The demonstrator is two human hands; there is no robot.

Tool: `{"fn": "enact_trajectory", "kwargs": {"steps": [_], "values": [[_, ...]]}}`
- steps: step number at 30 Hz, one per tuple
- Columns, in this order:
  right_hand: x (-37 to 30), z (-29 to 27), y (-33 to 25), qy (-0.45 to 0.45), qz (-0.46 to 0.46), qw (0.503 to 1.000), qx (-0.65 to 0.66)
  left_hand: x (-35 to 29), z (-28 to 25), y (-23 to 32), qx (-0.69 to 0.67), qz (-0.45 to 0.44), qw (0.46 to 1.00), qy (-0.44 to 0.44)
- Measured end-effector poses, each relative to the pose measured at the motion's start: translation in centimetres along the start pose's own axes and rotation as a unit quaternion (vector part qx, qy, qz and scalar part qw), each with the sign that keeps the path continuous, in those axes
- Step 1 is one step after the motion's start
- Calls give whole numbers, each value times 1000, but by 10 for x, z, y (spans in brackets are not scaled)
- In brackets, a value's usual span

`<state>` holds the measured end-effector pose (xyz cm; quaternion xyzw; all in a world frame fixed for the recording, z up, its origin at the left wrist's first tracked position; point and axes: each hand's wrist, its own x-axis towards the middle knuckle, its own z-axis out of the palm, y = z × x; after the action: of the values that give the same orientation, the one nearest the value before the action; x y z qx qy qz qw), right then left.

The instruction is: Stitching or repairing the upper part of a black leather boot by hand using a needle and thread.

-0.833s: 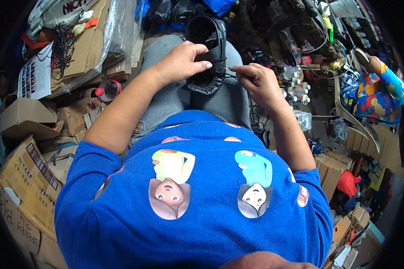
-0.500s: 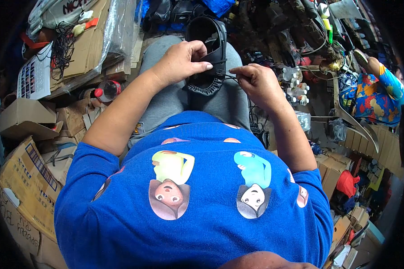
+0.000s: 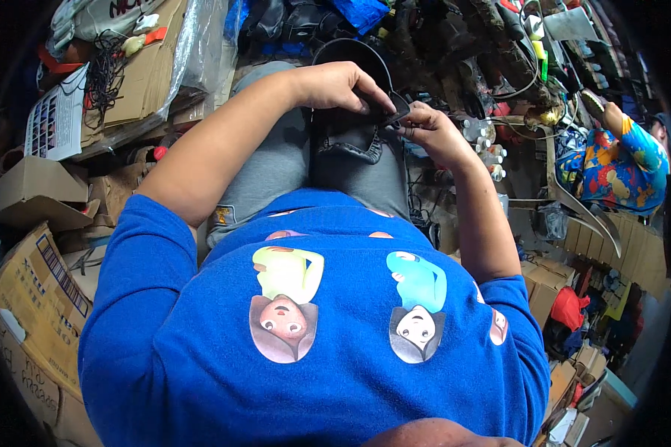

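Note:
A black shoe (image 3: 353, 54) rests over my lap, its opening facing up and gathered stitching along the rim of its nearer end. My left hand (image 3: 340, 86) reaches across the shoe, fingers bent down and closed on the side edge at its right. Close against those fingertips, my right hand (image 3: 434, 135) pinches the same raised edge from outside. Whether a needle or thread sits between the right fingers is too small to tell. Part of the shoe's inside is hidden behind my left hand.
Flattened cardboard (image 3: 143, 74) and clear plastic sheeting lie at the left, above an open carton (image 3: 41, 192). Several small bottles (image 3: 492, 154) stand right of my knee, near a curved metal blade (image 3: 590, 216). Another person in a colourful patterned top (image 3: 622, 167) is at the far right.
My left hand has moved right across the shoe to its side edge. My right hand has come in against that edge, which is now lifted; the strands seen between them no longer show.

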<state>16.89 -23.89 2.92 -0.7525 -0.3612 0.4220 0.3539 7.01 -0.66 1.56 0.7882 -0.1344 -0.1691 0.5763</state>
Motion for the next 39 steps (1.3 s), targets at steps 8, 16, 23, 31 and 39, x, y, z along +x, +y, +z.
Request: {"fn": "enact_trajectory", "kwargs": {"steps": [8, 16, 23, 31, 39], "values": [[12, -9, 24, -43, 25, 993, 106, 13, -6, 0, -69, 34, 997, -30], [22, -12, 31, -55, 21, 993, 102, 14, -6, -1, -63, 42, 997, -20], [31, -16, 25, -72, -23, 995, 70, 11, -6, -7, -94, 38, 995, -8], [20, -10, 19, -52, 40, 983, 173, 2, -1, -17, -110, 40, 993, 20], [23, -6, 34, -54, 38, 968, 243, 5, 1, -14, -106, 39, 993, 17]]}}
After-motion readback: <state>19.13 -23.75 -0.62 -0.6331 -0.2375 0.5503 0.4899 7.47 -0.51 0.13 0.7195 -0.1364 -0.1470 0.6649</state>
